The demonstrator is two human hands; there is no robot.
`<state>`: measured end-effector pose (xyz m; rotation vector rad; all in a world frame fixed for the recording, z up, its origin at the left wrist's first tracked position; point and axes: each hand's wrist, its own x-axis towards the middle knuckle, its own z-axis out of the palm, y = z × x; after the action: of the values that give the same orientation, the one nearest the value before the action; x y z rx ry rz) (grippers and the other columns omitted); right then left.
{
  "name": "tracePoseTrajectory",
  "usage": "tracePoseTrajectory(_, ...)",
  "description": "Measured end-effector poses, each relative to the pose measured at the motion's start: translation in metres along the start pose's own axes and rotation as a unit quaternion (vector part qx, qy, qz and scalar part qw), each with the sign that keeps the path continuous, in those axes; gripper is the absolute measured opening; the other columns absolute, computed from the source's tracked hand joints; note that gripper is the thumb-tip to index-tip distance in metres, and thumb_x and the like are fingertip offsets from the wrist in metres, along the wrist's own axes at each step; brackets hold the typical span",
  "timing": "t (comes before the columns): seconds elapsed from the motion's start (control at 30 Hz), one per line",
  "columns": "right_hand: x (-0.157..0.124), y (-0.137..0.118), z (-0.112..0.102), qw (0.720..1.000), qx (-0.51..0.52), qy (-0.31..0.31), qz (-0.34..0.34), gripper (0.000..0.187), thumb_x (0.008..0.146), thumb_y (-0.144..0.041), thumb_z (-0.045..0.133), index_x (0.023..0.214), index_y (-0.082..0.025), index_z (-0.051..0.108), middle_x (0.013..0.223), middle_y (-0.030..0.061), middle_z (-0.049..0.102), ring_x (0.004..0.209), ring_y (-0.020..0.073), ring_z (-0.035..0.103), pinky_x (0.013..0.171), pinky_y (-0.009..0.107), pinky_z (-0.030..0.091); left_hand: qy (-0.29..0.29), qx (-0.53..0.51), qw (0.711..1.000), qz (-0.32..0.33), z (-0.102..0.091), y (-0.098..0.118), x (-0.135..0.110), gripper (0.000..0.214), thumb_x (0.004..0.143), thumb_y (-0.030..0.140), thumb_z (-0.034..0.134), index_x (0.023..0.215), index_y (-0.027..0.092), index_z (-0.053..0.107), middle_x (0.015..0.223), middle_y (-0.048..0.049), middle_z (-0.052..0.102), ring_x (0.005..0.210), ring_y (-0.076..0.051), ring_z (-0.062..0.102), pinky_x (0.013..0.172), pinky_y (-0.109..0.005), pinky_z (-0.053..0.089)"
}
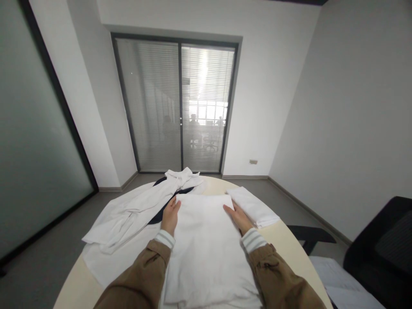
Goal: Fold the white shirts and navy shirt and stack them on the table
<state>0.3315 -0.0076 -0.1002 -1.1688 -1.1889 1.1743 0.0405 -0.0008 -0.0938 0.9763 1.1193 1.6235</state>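
A white folded garment (pixel 206 244) lies lengthwise on the pale round table in front of me. Its far left corner is gripped by my left hand (pixel 171 213), thumb on top and fingers along the edge. My right hand (pixel 237 216) has the far right corner, the thumb over the cloth and the other fingers partly hidden behind the edge. To the left is a loose heap of white clothes (pixel 128 219) with a dark navy piece (pixel 156 216) showing under it. Beyond my right hand sits a flat folded white cloth (pixel 252 206).
The round table (pixel 289 262) has a curved edge at right. A black office chair (pixel 383 249) with an armrest (pixel 310 234) stands close to it, with white cloth or paper (pixel 341 279) on its seat. Glass doors with blinds (pixel 177 107) are beyond the table.
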Motion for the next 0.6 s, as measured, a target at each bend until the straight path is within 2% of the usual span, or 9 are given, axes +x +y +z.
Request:
tracePoseTrajectory(0.07, -0.006, -0.003, 0.0, 0.996, 0.052, -0.076, 0.009, 0.047, 0.077, -0.049, 0.071, 0.117, -0.025, 0.065, 0.109, 0.0088, 0.075, 0.1, 0.032, 0.071, 0.091, 0.05, 0.055, -0.012, -0.024, 1.0, -0.015, -0.002, 0.0, 0.002, 0.043, 0.089, 0.024, 0.068, 0.129, 0.014, 0.06, 0.122, -0.0125, 0.07, 0.12, -0.023, 0.062, 0.108, -0.035, 0.043)
tracePoseTrajectory(0.1, -0.008, -0.004, 0.001, 0.994, 0.069, -0.088, -0.004, 0.049, 0.076, -0.048, 0.073, 0.118, -0.025, 0.064, 0.112, 0.0084, 0.074, 0.101, 0.0315, 0.07, 0.093, 0.05, 0.054, -0.02, -0.026, 0.999, -0.028, -0.003, -0.001, 0.002, 0.044, 0.087, 0.025, 0.07, 0.128, 0.014, 0.06, 0.117, -0.0126, 0.072, 0.116, -0.024, 0.064, 0.106, -0.036, 0.045)
tracePoseTrajectory(0.2, -0.009, -0.003, 0.003, 0.993, 0.09, -0.065, -0.046, 0.052, 0.075, -0.047, 0.075, 0.121, -0.027, 0.061, 0.118, 0.0071, 0.071, 0.109, 0.0302, 0.067, 0.099, 0.049, 0.051, -0.049, -0.012, 0.997, -0.065, -0.009, -0.005, 0.002, 0.043, 0.077, 0.024, 0.08, 0.117, 0.013, 0.066, 0.102, -0.0124, 0.076, 0.102, -0.027, 0.071, 0.097, -0.039, 0.052)
tracePoseTrajectory(0.27, -0.008, -0.003, 0.003, 0.993, 0.1, -0.045, -0.049, 0.05, 0.076, -0.046, 0.075, 0.12, -0.027, 0.061, 0.119, 0.007, 0.071, 0.11, 0.0307, 0.067, 0.101, 0.05, 0.05, -0.075, -0.008, 0.994, -0.081, -0.01, -0.007, 0.001, 0.042, 0.071, 0.019, 0.084, 0.109, 0.013, 0.069, 0.096, -0.0124, 0.077, 0.094, -0.028, 0.073, 0.092, -0.04, 0.054)
tracePoseTrajectory(0.37, -0.009, -0.005, 0.001, 0.99, 0.122, -0.061, -0.023, 0.054, 0.076, -0.041, 0.076, 0.124, -0.028, 0.057, 0.119, 0.0069, 0.071, 0.108, 0.0318, 0.068, 0.098, 0.052, 0.051, -0.093, -0.019, 0.992, -0.08, -0.009, -0.008, -0.002, 0.042, 0.072, 0.018, 0.082, 0.111, 0.013, 0.066, 0.099, -0.0124, 0.077, 0.093, -0.025, 0.073, 0.092, -0.039, 0.054)
tracePoseTrajectory(0.5, -0.015, -0.009, 0.0, 0.981, 0.133, -0.14, 0.005, 0.07, 0.067, -0.025, 0.082, 0.13, -0.028, 0.052, 0.123, 0.0069, 0.07, 0.111, 0.0321, 0.066, 0.097, 0.052, 0.051, -0.091, -0.036, 0.994, -0.047, -0.01, -0.006, -0.002, 0.046, 0.078, 0.024, 0.078, 0.119, 0.015, 0.06, 0.108, -0.0135, 0.075, 0.102, -0.025, 0.071, 0.098, -0.04, 0.051)
tracePoseTrajectory(0.6, -0.017, -0.009, 0.001, 0.982, 0.14, -0.13, -0.014, 0.07, 0.065, -0.023, 0.082, 0.129, -0.028, 0.052, 0.125, 0.0072, 0.068, 0.115, 0.0316, 0.064, 0.099, 0.051, 0.05, -0.129, 0.002, 0.989, -0.074, -0.017, -0.005, -0.001, 0.056, 0.07, 0.021, 0.083, 0.12, 0.015, 0.058, 0.11, -0.014, 0.074, 0.103, -0.028, 0.07, 0.098, -0.043, 0.052)
